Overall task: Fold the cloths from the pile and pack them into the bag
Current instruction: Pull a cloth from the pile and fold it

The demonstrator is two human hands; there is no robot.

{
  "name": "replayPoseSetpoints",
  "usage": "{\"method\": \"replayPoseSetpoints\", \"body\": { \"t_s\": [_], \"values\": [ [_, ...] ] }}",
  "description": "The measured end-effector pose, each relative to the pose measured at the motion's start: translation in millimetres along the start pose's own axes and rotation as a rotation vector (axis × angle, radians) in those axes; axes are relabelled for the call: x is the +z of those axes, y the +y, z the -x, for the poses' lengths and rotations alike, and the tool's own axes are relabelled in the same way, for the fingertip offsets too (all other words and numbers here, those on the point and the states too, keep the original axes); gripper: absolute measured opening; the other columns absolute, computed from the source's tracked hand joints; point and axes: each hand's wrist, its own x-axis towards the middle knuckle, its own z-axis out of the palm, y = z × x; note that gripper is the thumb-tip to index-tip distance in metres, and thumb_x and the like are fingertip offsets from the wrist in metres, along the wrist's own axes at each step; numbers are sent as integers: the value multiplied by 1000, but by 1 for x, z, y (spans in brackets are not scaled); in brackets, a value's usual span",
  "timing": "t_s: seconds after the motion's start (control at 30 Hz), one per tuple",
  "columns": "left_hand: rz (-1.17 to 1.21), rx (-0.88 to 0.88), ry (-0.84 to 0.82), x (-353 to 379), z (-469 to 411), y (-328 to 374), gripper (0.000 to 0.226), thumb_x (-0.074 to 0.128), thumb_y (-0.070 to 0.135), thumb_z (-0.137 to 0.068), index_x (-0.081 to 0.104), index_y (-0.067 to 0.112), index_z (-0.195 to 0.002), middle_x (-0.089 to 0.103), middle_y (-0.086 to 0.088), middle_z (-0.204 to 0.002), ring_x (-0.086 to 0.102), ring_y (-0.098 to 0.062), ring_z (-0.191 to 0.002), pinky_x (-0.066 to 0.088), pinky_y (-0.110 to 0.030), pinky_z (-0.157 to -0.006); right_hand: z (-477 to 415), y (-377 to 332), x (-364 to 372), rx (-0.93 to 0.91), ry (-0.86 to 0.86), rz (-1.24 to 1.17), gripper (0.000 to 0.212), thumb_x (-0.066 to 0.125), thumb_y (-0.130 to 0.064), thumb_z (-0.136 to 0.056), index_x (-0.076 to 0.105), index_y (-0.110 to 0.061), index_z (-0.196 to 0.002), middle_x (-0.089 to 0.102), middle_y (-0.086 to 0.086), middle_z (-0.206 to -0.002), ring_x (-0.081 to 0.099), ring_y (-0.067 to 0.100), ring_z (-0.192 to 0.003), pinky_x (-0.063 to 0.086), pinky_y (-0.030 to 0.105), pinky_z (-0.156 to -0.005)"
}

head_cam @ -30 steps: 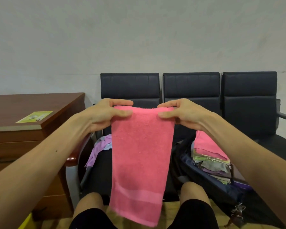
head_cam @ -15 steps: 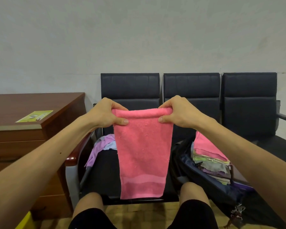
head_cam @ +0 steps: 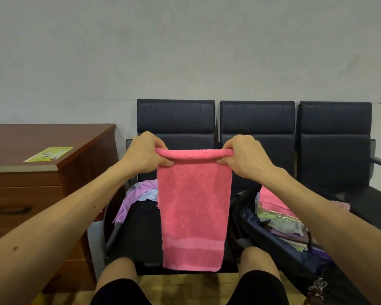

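Both hands, left and right, grip towel mid-frame, now halved shorter; bag packing nears.

My arms bare to edge of frame, no sleeves in view. Few small dark moles on left forearm. No rings, watch or bands on left hand or right hand. Black shorts on both thighs, knees bare.
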Motion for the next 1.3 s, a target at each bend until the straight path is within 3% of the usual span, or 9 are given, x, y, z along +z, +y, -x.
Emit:
{"method": "replayPoseSetpoints", "body": {
  "t_s": [0.3,0.37,0.47,0.57,0.7,0.8,0.97,1.1,1.3],
  "values": [
    [119,15,43,-8,7,-1,10,87,15,-73,78,16,-77,71,2,-71,60,-5,-65,43,-17,-58,4,5,-1,22,5,-153,21,77,-29,-84,66,-12,-79,52,-4,-80,53,17,-80,41,29,-64],
    [236,32,39,-12,9,-1,12,85,9,-74,76,17,-73,69,2,-73,60,-7,-67,49,-23,-66,4,9,-1,91,-85,-345,21,75,-24,-86,65,-8,-78,59,-2,-72,55,13,-66,45,24,-59],
    [566,59,-38,-12,14,-5,14,76,10,-83,75,8,-97,73,-3,-95,68,-15,-90,54,-30,-87,4,18,-4,181,-189,-734,16,70,-17,-91,71,-1,-91,71,13,-84,65,17,-74,58,39,-75],
    [832,29,-35,-1,17,-3,37,67,31,-87,68,12,-119,71,-6,-116,68,-21,-107,54,-37,-94,8,15,-6,197,-157,-1202,17,59,-21,-98,71,-10,-104,74,2,-89,68,11,-79,55,27,-73],
    [670,111,150,14,18,14,27,54,35,-101,61,19,-121,67,4,-115,64,-1,-104,51,-21,-91,21,-5,6,280,-34,-1636,29,53,-33,-100,67,-12,-114,75,4,-102,71,15,-94,58,30,-78],
    [658,116,245,14,16,23,17,52,35,-102,57,25,-114,63,12,-109,58,16,-91,46,-6,-81,40,-16,37,400,-184,-1609,52,67,-46,-78,68,-9,-114,75,8,-105,72,19,-95,59,32,-78],
    [696,70,304,6,13,27,13,52,34,-102,56,27,-111,61,11,-108,58,1,-97,43,-17,-81,74,-18,74,473,-659,-1673,47,83,-19,-69,71,-7,-112,74,12,-107,72,23,-93,60,35,-78],
    [702,33,363,-5,8,17,16,53,31,-102,60,21,-113,62,9,-105,57,1,-92,43,-16,-77,69,-13,67,375,-636,-1761,62,99,-25,-47,78,-9,-103,73,13,-108,73,24,-95,60,36,-78],
    [574,-120,314,10,11,-12,6,55,22,-101,60,24,-98,59,12,-91,56,-2,-86,42,-17,-69,64,-30,42,300,-495,-1682,30,68,-15,-79,73,-5,-107,73,16,-107,72,25,-96,60,35,-80]
  ]
}}
